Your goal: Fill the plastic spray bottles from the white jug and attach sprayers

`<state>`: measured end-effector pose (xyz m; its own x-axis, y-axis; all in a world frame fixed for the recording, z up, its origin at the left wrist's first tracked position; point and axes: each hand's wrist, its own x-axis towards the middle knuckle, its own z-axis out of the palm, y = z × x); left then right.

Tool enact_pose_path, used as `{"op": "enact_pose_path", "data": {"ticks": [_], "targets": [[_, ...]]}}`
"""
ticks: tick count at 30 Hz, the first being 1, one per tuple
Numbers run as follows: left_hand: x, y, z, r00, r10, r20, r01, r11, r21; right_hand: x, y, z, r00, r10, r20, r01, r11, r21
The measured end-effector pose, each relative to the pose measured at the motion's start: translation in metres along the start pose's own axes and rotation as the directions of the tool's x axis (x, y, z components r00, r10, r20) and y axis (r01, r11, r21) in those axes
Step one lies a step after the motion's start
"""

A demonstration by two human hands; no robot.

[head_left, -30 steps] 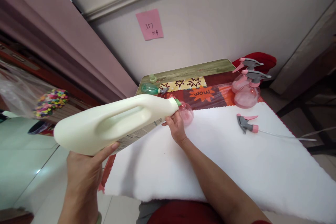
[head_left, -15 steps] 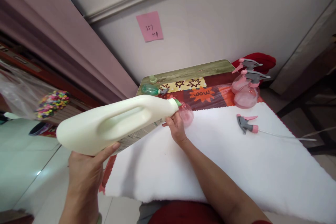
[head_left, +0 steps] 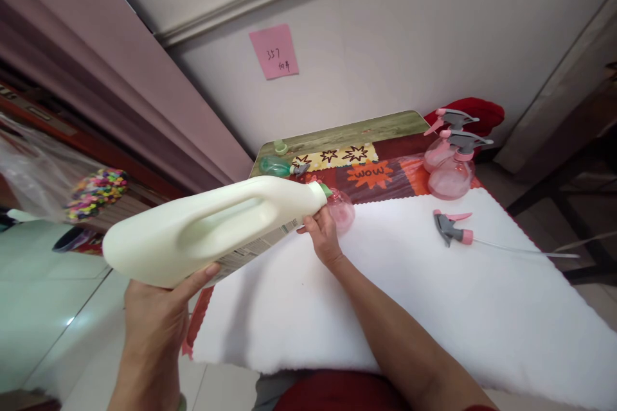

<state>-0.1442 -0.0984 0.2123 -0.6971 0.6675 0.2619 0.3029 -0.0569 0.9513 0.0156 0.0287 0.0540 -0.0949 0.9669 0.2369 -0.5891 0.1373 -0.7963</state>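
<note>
My left hand is closed under the broad base of a large pale green detergent jug. The jug lies tilted on its side, its green spout pointing right and slightly down. Below its neck, my right hand is closed with the fingers curled under the jug. The spout is at the mouth of a headless pink transparent spray bottle, whose left side is partly hidden by the hand. No stream of liquid can be made out. A loose grey and pink trigger sprayer with a clear tube lies to the right.
Two pink spray bottles with sprayer heads stand at the back right. A green spray bottle lies at the back left by a small green cap. White fluffy cloth covers the table front. A pink note hangs on the wall.
The view has shifted very slightly. Both hands and the jug keep the same pose at the pink bottle.
</note>
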Motion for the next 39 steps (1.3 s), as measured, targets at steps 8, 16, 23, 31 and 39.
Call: {"op": "enact_pose_path", "data": {"ticks": [8, 16, 23, 31, 39], "targets": [[-0.0008, -0.0018, -0.0032, 1.0, -0.012, -0.013, 0.012, 1.0, -0.013, 0.0002, 0.0005, -0.0003, 1.0, -0.001, 0.009, 0.001, 1.0, -0.001], [0.002, -0.0046, -0.0059, 1.0, -0.014, -0.009, 0.014, 1.0, 0.02, 0.0001, -0.0003, 0.0001, 1.0, 0.004, 0.006, -0.004, 1.0, -0.004], [0.002, -0.0032, -0.006, 1.0, 0.007, -0.009, -0.007, 1.0, 0.022, -0.0001, 0.0003, -0.0001, 1.0, -0.002, 0.009, 0.002, 1.0, -0.009], [-0.0002, -0.001, -0.0035, 1.0, -0.004, 0.01, 0.004, 1.0, 0.002, -0.0003, -0.0006, -0.0006, 1.0, 0.0, 0.01, 0.0, 1.0, -0.002], [0.0029, -0.005, -0.0051, 1.0, 0.016, -0.005, -0.015, 0.999, 0.047, 0.0003, 0.0004, -0.0009, 1.0, -0.001, 0.006, 0.001, 1.0, -0.01]]}}
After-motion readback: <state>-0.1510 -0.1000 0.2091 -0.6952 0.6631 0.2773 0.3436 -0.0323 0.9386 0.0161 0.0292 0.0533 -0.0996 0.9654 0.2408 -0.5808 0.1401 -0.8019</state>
